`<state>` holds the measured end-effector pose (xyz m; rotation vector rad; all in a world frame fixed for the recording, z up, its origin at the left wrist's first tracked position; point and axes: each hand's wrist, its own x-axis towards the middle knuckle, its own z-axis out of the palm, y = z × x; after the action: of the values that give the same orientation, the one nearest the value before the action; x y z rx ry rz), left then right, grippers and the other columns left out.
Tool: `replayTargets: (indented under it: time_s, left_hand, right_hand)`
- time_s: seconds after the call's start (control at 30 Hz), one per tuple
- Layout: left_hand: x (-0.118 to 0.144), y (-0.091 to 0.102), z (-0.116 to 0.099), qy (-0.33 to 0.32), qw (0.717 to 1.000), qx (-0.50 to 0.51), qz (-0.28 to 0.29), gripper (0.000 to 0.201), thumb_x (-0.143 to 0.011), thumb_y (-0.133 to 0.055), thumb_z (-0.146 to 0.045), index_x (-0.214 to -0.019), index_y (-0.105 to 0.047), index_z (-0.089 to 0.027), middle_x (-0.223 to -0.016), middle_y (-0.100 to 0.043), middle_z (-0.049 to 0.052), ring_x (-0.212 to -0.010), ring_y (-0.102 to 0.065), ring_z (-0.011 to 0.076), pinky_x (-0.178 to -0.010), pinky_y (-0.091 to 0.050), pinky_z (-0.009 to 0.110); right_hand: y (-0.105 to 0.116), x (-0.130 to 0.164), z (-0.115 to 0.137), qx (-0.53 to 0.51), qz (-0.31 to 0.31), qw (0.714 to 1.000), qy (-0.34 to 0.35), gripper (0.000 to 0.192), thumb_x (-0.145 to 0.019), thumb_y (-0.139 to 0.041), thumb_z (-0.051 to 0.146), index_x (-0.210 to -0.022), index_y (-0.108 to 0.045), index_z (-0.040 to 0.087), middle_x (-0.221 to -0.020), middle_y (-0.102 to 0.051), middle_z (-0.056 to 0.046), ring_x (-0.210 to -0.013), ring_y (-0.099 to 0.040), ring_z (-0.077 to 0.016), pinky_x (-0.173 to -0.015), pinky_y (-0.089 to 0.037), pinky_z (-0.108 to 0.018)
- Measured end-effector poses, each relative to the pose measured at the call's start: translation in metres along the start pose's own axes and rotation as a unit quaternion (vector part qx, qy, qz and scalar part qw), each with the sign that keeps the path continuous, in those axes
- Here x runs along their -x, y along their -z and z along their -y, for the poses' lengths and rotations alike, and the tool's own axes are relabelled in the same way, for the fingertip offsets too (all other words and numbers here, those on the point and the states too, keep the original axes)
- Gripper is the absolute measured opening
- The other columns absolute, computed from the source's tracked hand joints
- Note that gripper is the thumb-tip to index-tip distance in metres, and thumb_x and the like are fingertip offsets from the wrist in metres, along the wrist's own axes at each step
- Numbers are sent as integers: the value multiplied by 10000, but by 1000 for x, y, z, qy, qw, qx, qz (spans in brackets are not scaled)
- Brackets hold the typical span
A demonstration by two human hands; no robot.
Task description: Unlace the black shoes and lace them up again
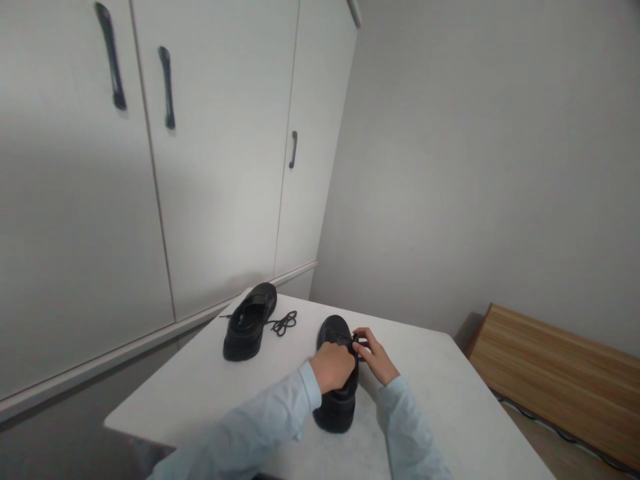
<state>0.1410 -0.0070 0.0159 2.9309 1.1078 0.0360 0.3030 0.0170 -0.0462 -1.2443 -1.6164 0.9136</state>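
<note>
A black lace-up shoe point(336, 415) stands on the white table in front of me, its toe pointing away. My left hand point(332, 367) is curled over the shoe's opening, fingers bent down against its upper and largely hidden. At the shoe's right side, my right hand point(376, 358) pinches a dark piece of shoelace point(355, 338) between thumb and forefinger. Its other fingers are bent. A second black shoe point(250, 321) rests farther left, toe also away. From that shoe's right side a loose black lace point(284, 323) lies looped on the table.
The white table point(425, 393) has rounded corners. Behind it on the left rise white cabinet doors point(220, 167) with dark handles. A grey wall point(475, 167) stands behind on the right. A wooden board point(560, 373) and a dark cable point(550, 427) are beyond the right edge.
</note>
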Motion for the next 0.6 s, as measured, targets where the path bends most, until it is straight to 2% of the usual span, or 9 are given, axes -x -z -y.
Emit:
replayTargets:
  time_s: [0.13,0.3,0.5,0.6]
  left_hand:
    - [9,1,6,25,999,8,-38,192,-792,-544,-179,-923,-658,-97,-855,-678,174,-819,-664,296,-679,-525,376]
    - [18,15,13,47,995,37,-78,155,-823,-523,-222,-854,-654,-146,-894,-675,118,-886,-644,267,-726,-500,332]
    - [22,18,24,50,993,67,-85,166,-858,-494,-268,-878,-634,-181,-887,-667,79,-893,-622,235,-724,-466,294]
    - [23,17,24,46,990,72,-108,177,-875,-478,-273,-889,-626,-178,-903,-653,77,-901,-603,229,-725,-453,289]
  right_hand:
    - [-3,0,0,-1,-3,1000,2,332,-744,-559,442,-1005,-493,248,-1059,-549,-49,-866,-575,-211,-636,-504,-326]
    - [-5,1,0,8,-1,1000,1,347,-761,-540,448,-1042,-496,248,-1078,-544,-49,-916,-555,-214,-651,-506,-315]
    - [-5,1,1,9,-3,1000,0,380,-760,-552,459,-1078,-501,257,-1119,-536,-59,-937,-542,-223,-672,-500,-327]
    - [-5,1,2,5,-2,1000,-2,397,-751,-558,475,-1079,-500,260,-1131,-530,-63,-938,-542,-230,-673,-497,-334]
